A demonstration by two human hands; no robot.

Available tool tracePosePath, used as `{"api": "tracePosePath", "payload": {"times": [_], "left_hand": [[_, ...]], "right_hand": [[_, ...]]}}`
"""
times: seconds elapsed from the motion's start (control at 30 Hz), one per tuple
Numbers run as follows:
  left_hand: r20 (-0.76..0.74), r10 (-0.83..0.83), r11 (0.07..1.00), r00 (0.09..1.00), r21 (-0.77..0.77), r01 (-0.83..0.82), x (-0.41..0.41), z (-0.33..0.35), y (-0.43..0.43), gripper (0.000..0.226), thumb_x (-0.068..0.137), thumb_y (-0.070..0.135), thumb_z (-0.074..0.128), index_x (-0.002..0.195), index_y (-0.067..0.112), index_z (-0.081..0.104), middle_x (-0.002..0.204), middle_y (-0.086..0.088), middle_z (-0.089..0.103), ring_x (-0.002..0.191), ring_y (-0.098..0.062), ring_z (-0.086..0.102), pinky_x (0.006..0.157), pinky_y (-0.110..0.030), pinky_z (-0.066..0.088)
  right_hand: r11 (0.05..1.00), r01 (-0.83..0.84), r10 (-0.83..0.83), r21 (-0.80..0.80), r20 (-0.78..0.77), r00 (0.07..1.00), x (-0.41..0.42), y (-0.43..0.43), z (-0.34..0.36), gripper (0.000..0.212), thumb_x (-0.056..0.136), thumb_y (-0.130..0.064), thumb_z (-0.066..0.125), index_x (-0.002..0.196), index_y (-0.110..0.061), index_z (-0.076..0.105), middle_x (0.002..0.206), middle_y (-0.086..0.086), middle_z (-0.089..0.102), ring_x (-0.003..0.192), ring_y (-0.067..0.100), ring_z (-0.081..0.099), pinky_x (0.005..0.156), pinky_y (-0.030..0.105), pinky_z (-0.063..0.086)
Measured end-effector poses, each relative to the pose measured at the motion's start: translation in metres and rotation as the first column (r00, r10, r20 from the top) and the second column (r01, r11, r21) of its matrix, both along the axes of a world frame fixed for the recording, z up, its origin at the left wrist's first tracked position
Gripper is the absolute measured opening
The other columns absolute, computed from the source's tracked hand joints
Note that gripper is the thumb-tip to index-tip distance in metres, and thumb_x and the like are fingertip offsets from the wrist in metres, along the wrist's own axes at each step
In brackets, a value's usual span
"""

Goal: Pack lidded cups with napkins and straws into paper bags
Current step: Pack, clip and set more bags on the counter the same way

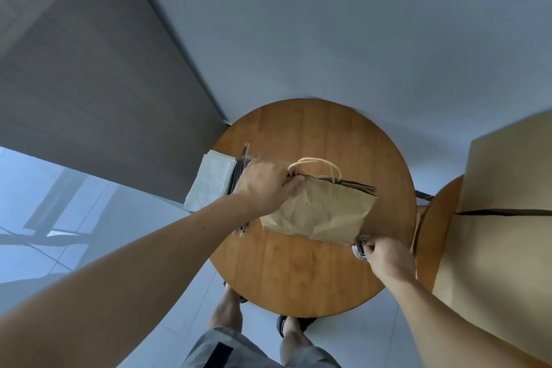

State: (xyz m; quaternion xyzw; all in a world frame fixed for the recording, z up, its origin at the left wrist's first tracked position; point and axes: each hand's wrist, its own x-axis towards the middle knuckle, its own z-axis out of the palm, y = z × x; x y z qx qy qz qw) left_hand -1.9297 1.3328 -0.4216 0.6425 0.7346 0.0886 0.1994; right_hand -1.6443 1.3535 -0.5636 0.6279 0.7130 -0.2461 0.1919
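A brown paper bag (322,212) with twisted paper handles lies on the round wooden table (298,278). My left hand (265,185) pinches the bag's top edge beside the handles. My right hand (388,257) grips a small round printed object (360,246), apparently a cup, at the bag's lower right corner; most of it is hidden by my fingers. White napkins (210,181) and dark wrapped straws (239,176) lie at the table's left edge, partly under my left hand.
A large cardboard box (504,218) sits on a second wooden table (439,233) close on the right. A grey wall stands behind the table. My legs and sandalled feet (286,326) show below the near edge.
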Motion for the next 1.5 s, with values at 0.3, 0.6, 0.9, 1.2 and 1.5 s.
{"api": "tracePosePath", "payload": {"times": [0.3,0.6,0.9,1.2,1.5], "left_hand": [[0.022,0.034,0.999,0.999,0.01,-0.034,0.002,0.001,-0.004,0.032,0.099,0.034,0.051,0.068,0.024,0.047,0.06,0.006,0.052,0.064,-0.021,0.055,0.069,-0.03,0.028],[0.03,0.03,0.999,0.999,0.035,-0.031,0.002,-0.001,-0.006,0.033,0.098,0.033,0.053,0.067,0.027,0.046,0.056,0.013,0.043,0.06,-0.017,0.05,0.068,-0.029,0.028],[0.006,0.03,1.0,1.0,0.002,-0.03,0.003,0.003,-0.002,0.036,0.099,0.036,0.051,0.065,0.029,0.042,0.055,0.01,0.048,0.06,-0.017,0.053,0.067,-0.028,0.029],[0.004,0.059,0.997,0.998,-0.048,-0.059,0.003,0.006,0.0,0.044,0.098,0.039,0.052,0.058,0.032,0.035,0.049,0.011,0.043,0.049,-0.008,0.045,0.05,-0.022,0.023],[-0.021,0.044,0.992,0.999,-0.119,-0.046,0.005,0.018,0.002,0.043,0.1,0.041,0.046,0.061,0.033,0.032,0.054,0.013,0.04,0.05,-0.004,0.038,0.046,-0.024,0.023]], "right_hand": [[0.999,0.005,-0.003,0.039,-0.067,0.998,-0.001,-0.005,-0.001,0.033,0.094,-0.047,0.057,0.087,-0.017,0.069,0.078,-0.001,0.067,0.07,0.016,0.062,0.054,0.025,0.044],[0.995,0.078,-0.068,0.067,-0.137,0.988,-0.003,-0.005,-0.009,0.026,0.096,-0.034,0.057,0.074,-0.02,0.062,0.063,-0.009,0.051,0.06,0.01,0.052,0.051,0.023,0.035],[0.954,0.295,-0.241,0.048,-0.463,0.853,0.009,-0.013,0.001,0.009,0.09,-0.019,0.067,0.091,-0.01,0.068,0.085,0.004,0.068,0.076,0.022,0.061,0.069,0.034,0.053],[0.924,0.363,-0.184,0.12,-0.693,0.697,0.008,-0.015,0.043,0.033,0.086,-0.012,0.071,0.081,-0.042,0.06,0.091,-0.022,0.062,0.09,0.004,0.064,0.075,0.019,0.052],[0.862,0.295,0.207,0.412,-0.818,0.537,-0.041,-0.002,0.145,0.032,0.079,0.003,0.075,0.084,-0.028,0.069,0.088,-0.018,0.071,0.085,0.005,0.069,0.069,0.021,0.055]]}}
